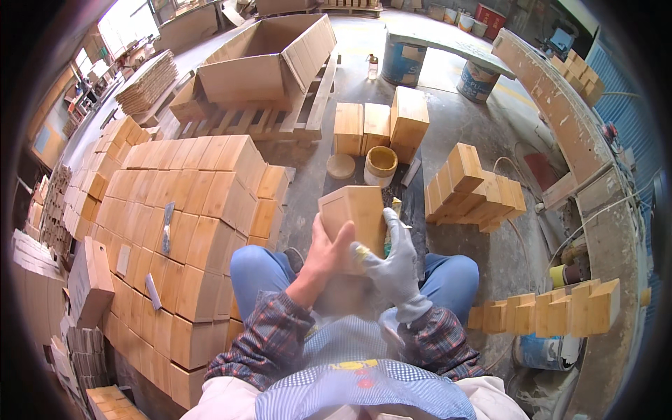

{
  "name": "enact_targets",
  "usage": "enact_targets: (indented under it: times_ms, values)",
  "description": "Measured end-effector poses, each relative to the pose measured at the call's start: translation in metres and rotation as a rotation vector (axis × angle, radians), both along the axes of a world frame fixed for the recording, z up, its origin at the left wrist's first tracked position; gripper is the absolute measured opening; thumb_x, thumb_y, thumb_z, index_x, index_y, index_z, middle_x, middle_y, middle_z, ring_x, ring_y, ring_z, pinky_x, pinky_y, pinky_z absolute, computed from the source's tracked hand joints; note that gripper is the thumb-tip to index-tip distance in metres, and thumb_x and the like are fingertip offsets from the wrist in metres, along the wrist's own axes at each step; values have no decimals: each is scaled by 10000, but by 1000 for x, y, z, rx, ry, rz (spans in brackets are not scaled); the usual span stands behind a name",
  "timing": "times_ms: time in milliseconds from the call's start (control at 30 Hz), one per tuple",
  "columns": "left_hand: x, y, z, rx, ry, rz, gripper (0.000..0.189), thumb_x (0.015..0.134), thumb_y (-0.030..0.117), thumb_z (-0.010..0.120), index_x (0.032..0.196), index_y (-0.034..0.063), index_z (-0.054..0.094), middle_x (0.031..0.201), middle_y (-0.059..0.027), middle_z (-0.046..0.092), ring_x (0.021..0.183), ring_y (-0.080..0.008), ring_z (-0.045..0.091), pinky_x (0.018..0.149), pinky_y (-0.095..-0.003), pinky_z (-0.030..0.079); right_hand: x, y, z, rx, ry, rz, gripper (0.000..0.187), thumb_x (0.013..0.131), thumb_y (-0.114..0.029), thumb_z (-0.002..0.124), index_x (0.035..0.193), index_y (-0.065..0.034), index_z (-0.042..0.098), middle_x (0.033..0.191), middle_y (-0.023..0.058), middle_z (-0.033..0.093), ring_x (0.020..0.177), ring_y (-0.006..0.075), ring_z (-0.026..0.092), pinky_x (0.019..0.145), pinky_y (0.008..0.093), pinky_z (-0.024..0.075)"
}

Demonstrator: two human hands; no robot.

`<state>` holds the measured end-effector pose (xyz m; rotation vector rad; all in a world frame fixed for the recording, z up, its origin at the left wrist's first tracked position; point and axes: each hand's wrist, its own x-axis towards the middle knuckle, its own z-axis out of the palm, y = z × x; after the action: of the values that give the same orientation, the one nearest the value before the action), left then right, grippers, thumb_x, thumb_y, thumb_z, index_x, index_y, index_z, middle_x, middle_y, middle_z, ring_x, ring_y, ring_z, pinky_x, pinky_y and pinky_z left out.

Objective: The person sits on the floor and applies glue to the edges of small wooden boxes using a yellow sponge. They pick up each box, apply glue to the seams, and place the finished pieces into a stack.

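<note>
Between both hands I hold a light wooden box (pixel 362 210), tilted above my lap. My bare left hand (pixel 328 252) grips its left side, thumb toward the front face. On the right side, my right hand (pixel 396 265) wears a grey glove with a yellow smear and steadies the box with its fingers. Just beyond stands an uncapped white tub (pixel 380 167) with yellow-brown residue around its rim. Beside the tub lies a round lid (pixel 340 166). A tool with a green part (pixel 388 247) is partly hidden behind my right hand.
Stacked wooden boxes (pixel 157 231) fill the left, with a putty knife (pixel 167 228) on top. Several boxes (pixel 409 123) stand ahead, more (pixel 472 191) at right. A large cardboard carton (pixel 241 79) sits on a pallet (pixel 310 105). A low bench rests on blue buckets (pixel 403 62).
</note>
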<state>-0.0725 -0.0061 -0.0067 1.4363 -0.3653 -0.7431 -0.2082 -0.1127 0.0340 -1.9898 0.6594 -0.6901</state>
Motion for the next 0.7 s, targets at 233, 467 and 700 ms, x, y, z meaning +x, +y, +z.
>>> enact_targets:
  times_ms: [233,467,700]
  values:
    - [48,0,24,-50,245,-220,760,1017,452,706,1572,30,404,1459,-129,589,1355,-224,586,1112,-387,509,22,-10,3,-112,-84,33,823,900,-302,855,1541,55,482,1353,294,609,1246,404,667,1022,448,556]
    - [159,-133,49,-311,285,-121,576,1080,507,586,1448,64,582,1368,-64,671,1234,-211,669,1028,-415,562,18,-49,-73,257,-105,-204,606,950,-184,771,1472,51,573,1290,213,657,1079,279,727,934,386,587]
    - [213,-268,62,32,57,-68,564,1069,558,557,1412,115,618,1290,-48,677,1090,-190,622,933,-392,513,25,-58,-131,301,94,-252,597,934,-204,776,1458,13,591,1259,223,658,1054,312,721,908,410,586]
